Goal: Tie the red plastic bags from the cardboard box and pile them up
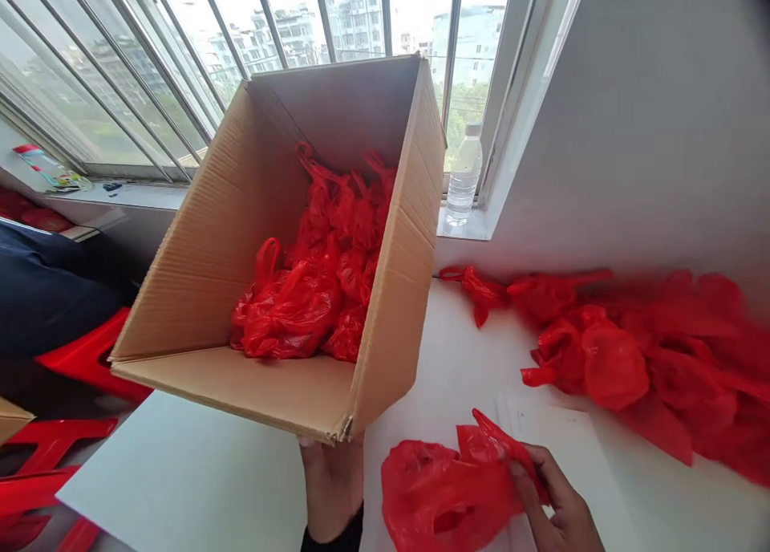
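Nearest to me, the person's right hand [557, 508] pinches the top edge of a filled red bag [445, 492] that lies on the white counter [180, 480], fingers closed together on the crumpled plastic near its handles. Just beside it, the left hand [333, 480] props up the near bottom corner of a big cardboard box [210, 247]; I see the palm and wrist under the corner, but the fingers are hidden behind the cardboard, so I cannot tell how they sit. The box is tipped with its open mouth toward the person, and a heap of tied red bags [318, 279] has slid into its low side. To do this well, I would judge that the left hand should keep the box steady at this tilt, so the heap does not spill out, while the right takes a firm hold of the bag by its handles rather than the thin loose skin. Farther right, a pile of loose red bags [650, 359] spreads over the counter against the wall. Beyond, a water bottle [464, 175] stands on the window sill [463, 227].
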A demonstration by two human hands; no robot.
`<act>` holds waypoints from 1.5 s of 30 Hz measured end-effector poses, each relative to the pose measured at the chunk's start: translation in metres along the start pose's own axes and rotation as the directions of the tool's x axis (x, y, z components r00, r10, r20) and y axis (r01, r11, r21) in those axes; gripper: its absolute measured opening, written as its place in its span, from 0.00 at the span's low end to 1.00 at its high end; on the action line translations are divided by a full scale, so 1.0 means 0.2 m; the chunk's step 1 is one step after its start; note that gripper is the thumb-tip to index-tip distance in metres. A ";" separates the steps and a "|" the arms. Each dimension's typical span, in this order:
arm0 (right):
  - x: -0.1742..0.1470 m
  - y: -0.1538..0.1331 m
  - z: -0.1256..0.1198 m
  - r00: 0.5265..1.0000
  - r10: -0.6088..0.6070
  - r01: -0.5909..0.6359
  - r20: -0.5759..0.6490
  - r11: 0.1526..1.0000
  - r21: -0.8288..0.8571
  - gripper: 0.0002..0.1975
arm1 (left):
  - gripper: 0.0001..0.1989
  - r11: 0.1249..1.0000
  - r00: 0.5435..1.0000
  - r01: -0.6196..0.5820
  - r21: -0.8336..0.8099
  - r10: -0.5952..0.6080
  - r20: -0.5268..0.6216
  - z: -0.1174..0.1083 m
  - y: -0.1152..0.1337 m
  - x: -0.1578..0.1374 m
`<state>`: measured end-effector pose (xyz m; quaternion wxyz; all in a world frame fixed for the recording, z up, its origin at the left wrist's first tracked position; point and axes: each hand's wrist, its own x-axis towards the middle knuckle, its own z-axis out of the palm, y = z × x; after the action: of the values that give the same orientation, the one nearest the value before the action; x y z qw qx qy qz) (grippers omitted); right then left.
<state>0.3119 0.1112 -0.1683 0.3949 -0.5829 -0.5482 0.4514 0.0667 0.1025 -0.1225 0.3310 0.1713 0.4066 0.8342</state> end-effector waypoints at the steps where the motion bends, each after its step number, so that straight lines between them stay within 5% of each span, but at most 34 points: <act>1: 0.00 -0.01 -0.01 1.000 -0.006 0.006 0.008 1.000 -0.013 0.17 | 0.25 1.000 1.000 0.002 0.005 -0.002 0.021 0.01 0.00 0.01; 7: -0.05 0.00 -0.10 0.994 -0.077 0.086 0.078 0.990 -0.115 0.13 | 0.20 0.994 0.988 0.045 0.098 -0.058 0.141 -0.02 0.03 0.01; 10: -0.07 0.00 -0.13 0.994 -0.094 0.102 0.060 0.986 -0.135 0.12 | 0.19 0.967 0.989 0.127 0.219 -0.140 0.048 -0.07 0.04 -0.07; 13: -0.09 -0.01 -0.14 0.993 -0.113 0.117 0.037 0.986 -0.121 0.12 | 0.29 0.898 0.994 0.108 0.426 -0.092 -0.057 -0.11 0.02 -0.24; 17: -0.09 -0.04 -0.12 0.989 -0.143 0.146 0.034 0.986 -0.083 0.11 | 0.42 0.769 0.999 -0.041 0.638 0.052 0.002 -0.15 -0.01 -0.45; 23: -0.12 -0.06 -0.13 0.989 -0.141 0.143 0.044 0.989 -0.035 0.11 | 0.41 0.672 0.997 0.030 0.740 -0.073 0.026 -0.23 -0.01 -0.56; 26: -0.13 -0.07 -0.14 0.989 -0.144 0.145 0.027 0.989 -0.020 0.11 | 0.37 0.508 0.983 -0.185 0.841 0.084 0.166 -0.23 -0.01 -0.66; 28: -0.14 -0.07 -0.15 0.988 -0.154 0.154 0.027 0.988 -0.006 0.11 | 0.40 0.360 0.895 -0.446 0.819 0.174 0.411 -0.20 0.00 -0.72; 30: -0.14 -0.08 -0.15 0.985 -0.168 0.168 0.037 0.986 0.002 0.10 | 0.43 0.271 0.762 -0.641 0.718 0.111 0.638 -0.14 0.01 -0.72; 32: -0.14 -0.09 -0.16 0.981 -0.189 0.189 0.044 0.982 -0.001 0.10 | 0.37 0.295 0.665 -0.711 0.638 -0.011 0.746 -0.10 0.02 -0.68; 33: -0.15 -0.10 -0.17 0.979 -0.201 0.201 0.041 0.980 -0.001 0.10 | 0.30 0.339 0.655 -0.701 0.627 -0.041 0.754 -0.08 0.04 -0.65; 38: -0.18 -0.15 -0.25 0.966 -0.256 0.257 -0.034 0.966 0.019 0.09 | 0.10 0.605 0.814 -0.501 0.619 0.087 0.574 -0.06 0.17 -0.52; 42: -0.21 -0.17 -0.29 0.958 -0.284 0.286 -0.043 0.958 0.033 0.09 | 0.12 0.758 0.910 -0.320 0.568 0.079 0.408 -0.04 0.25 -0.54; 45: -0.23 -0.14 -0.29 0.965 -0.262 0.260 0.015 0.962 0.077 0.09 | 0.12 0.861 0.943 -0.121 0.493 -0.056 0.329 -0.01 0.27 -0.58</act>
<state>0.3593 0.0699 -0.1214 0.4656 -0.4847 -0.6080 0.4226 0.1268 -0.0023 -0.0827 0.3238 0.3970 0.5467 0.6623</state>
